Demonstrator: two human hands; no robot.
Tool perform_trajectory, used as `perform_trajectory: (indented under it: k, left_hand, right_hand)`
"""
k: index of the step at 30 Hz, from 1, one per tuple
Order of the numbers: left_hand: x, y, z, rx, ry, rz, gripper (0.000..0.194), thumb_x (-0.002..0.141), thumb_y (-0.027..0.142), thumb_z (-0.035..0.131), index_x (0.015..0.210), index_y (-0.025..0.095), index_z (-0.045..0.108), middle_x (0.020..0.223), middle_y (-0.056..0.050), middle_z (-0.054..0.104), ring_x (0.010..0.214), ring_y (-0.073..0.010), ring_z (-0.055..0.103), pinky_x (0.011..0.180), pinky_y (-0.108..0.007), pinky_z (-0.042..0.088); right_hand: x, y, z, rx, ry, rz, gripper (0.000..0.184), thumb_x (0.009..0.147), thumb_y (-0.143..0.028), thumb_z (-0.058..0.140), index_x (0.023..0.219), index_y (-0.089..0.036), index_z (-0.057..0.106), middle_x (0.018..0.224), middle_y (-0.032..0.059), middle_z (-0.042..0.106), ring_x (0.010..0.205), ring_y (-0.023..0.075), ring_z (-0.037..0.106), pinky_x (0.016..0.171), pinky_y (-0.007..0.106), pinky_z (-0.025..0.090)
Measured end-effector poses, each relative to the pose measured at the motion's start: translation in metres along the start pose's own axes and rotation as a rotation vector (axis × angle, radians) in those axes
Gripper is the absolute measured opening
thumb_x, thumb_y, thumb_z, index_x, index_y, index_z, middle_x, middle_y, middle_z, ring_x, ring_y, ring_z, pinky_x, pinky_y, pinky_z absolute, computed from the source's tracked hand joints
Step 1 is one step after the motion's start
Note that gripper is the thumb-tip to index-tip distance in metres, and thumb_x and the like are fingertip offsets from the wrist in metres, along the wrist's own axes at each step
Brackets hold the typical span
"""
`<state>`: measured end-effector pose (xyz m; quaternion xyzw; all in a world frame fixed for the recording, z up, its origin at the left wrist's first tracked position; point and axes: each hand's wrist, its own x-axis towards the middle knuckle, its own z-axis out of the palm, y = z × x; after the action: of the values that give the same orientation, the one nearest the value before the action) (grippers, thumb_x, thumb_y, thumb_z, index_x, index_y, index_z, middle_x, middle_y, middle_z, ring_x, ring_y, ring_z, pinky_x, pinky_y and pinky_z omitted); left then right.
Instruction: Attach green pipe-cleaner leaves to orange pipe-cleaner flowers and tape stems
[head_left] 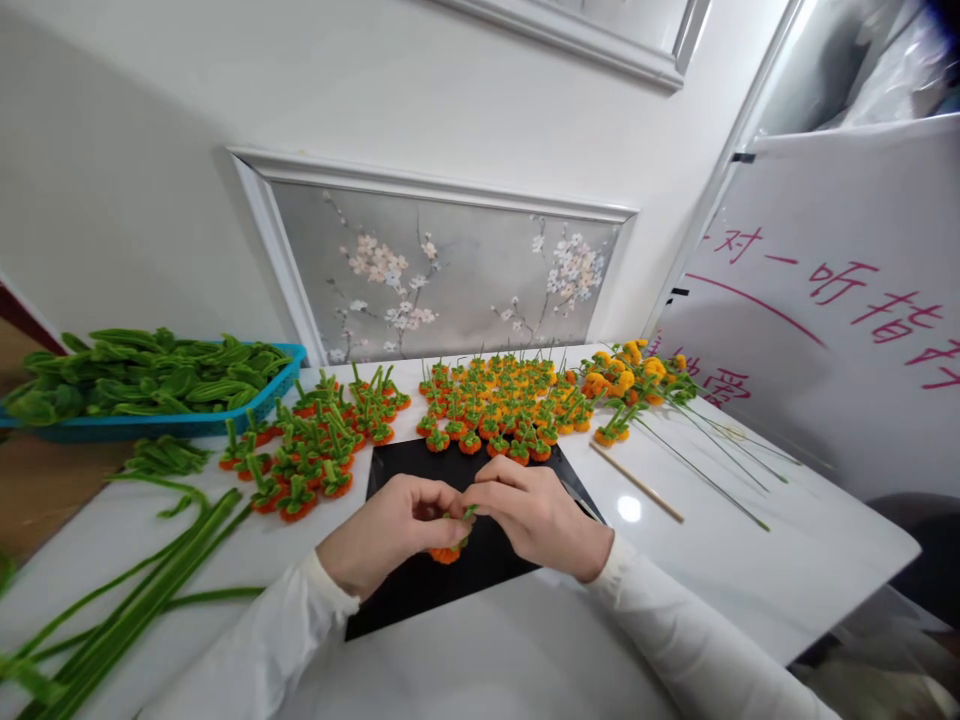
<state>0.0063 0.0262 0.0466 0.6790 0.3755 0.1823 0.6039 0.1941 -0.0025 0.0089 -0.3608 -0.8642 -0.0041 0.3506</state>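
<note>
Orange and fuzzy with green on top, a small pompom-like piece (447,554) is worked above a black mat (397,590), its upper part and far side covered by fingers. It hangs just below the thumb and fingertips of the person's left hand (386,530), which pinch it, while the right hand (540,512) has its fingers drawn together on a green tip (470,511), apparently part of the same piece; the right thumb is hard to make out. Beyond the mat stand green-stemmed orange pieces (296,497) and a cluster of yellow ones (517,385). A thin stick (637,482) lies to the right on the white table (720,560); at left, green strips (142,610), cut off by the frame, lie near a blue basket (187,428) of green leaves (150,370).
</note>
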Motion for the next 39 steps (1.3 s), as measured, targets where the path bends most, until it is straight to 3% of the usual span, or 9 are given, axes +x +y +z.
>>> perform_trajectory:
  k: [5,9,13,17,23,32,39]
  left_hand:
    - [0.000,0.001,-0.003,-0.082,-0.104,0.019,0.012,0.069,0.024,0.065,0.067,0.013,0.060,0.063,0.004,0.047,0.057,-0.0086,0.039,0.054,-0.022,0.031]
    - [-0.001,0.005,-0.007,0.090,-0.138,0.133,0.013,0.073,0.024,0.060,0.065,0.014,0.060,0.075,0.001,0.054,0.065,-0.0104,0.046,0.062,-0.023,0.037]
    - [-0.001,0.007,-0.004,0.352,-0.006,0.146,0.015,0.071,0.027,0.062,0.062,0.015,0.060,0.082,-0.001,0.059,0.066,-0.0120,0.051,0.062,-0.024,0.040]
    - [0.001,0.005,0.001,0.381,0.130,0.160,0.020,0.067,0.025,0.064,0.053,0.015,0.055,0.075,0.000,0.059,0.056,-0.0093,0.049,0.055,-0.023,0.040]
    - [0.001,0.003,-0.003,0.355,0.049,0.223,0.019,0.070,0.022,0.062,0.054,0.014,0.057,0.075,0.000,0.058,0.060,-0.0094,0.049,0.056,-0.022,0.039]
    - [-0.003,0.012,0.003,0.419,0.005,0.203,0.024,0.076,0.020,0.052,0.053,0.015,0.054,0.077,0.000,0.055,0.061,-0.0094,0.047,0.056,-0.021,0.038]
    - [-0.007,0.014,-0.001,0.513,-0.029,0.255,0.026,0.084,0.024,0.042,0.070,0.018,0.063,0.091,-0.002,0.060,0.080,-0.0149,0.056,0.073,-0.024,0.043]
  right_hand:
    - [0.001,-0.003,-0.002,0.015,-0.009,-0.006,0.027,0.086,-0.008,0.040,0.101,-0.022,0.057,0.094,0.0035,0.055,0.074,0.0085,0.054,0.063,0.017,0.042]
    - [0.002,-0.005,-0.003,0.046,-0.010,0.006,0.018,0.087,-0.011,0.040,0.094,-0.019,0.055,0.094,0.0046,0.056,0.079,0.0100,0.055,0.067,0.019,0.044]
    - [0.002,-0.005,0.000,0.026,-0.041,0.027,0.016,0.088,-0.013,0.040,0.093,-0.018,0.054,0.094,0.0047,0.056,0.079,0.0107,0.056,0.067,0.019,0.044]
    - [0.002,-0.007,0.002,0.031,-0.058,0.030,0.015,0.089,-0.015,0.040,0.092,-0.018,0.054,0.094,0.0052,0.056,0.081,0.0110,0.056,0.069,0.020,0.045]
    - [0.005,-0.009,-0.001,0.150,-0.019,0.046,0.015,0.090,-0.015,0.039,0.092,-0.017,0.053,0.090,0.0053,0.056,0.082,0.0116,0.054,0.072,0.021,0.047]
    - [0.001,-0.006,0.001,0.213,-0.014,0.047,0.017,0.090,-0.015,0.038,0.090,-0.018,0.055,0.090,0.0057,0.055,0.080,0.0114,0.054,0.072,0.022,0.047]
    - [0.003,-0.008,-0.001,0.288,0.053,0.036,0.017,0.089,-0.015,0.039,0.083,-0.017,0.055,0.085,0.0055,0.054,0.077,0.0122,0.052,0.069,0.023,0.046]
